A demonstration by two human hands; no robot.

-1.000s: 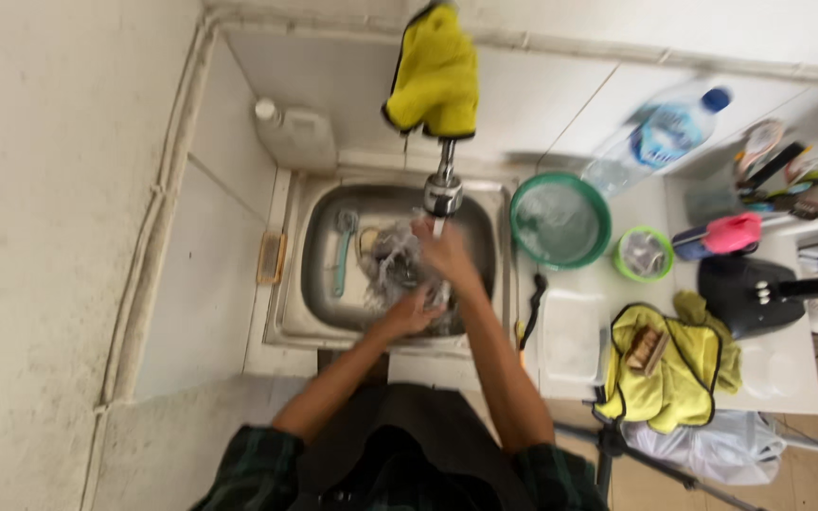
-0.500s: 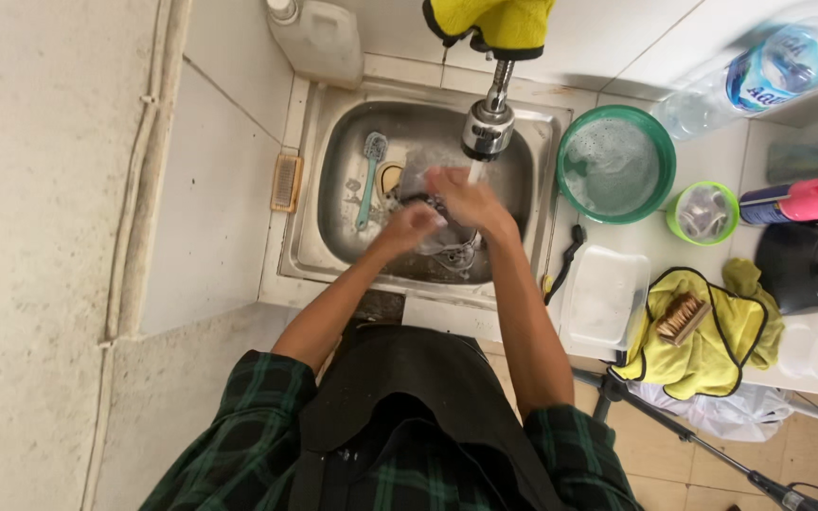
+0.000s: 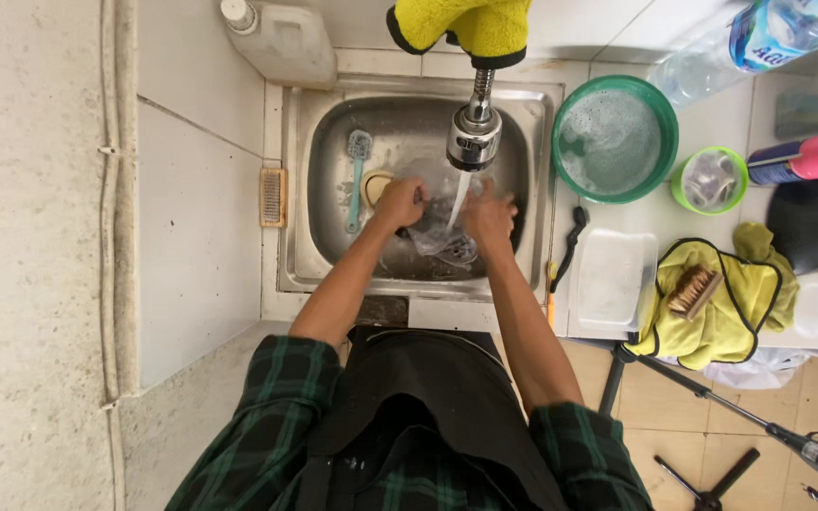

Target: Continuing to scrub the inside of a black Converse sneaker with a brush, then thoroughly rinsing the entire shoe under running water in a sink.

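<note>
Now the left hand [image 3: 400, 202] and right hand [image 3: 488, 216] both pinch the clear bag [image 3: 437, 227] under the tap [image 3: 473, 142], so turn it slowly to rinse every side.

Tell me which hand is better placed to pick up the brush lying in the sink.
Left, probably. The left hand grips the clear item under the tap, and the brush lies just beside it on the left. The right hand sits across the stream, farther away.

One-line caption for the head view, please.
Both hands, left hand and right hand, hold a clear item under the running faucet.
</note>
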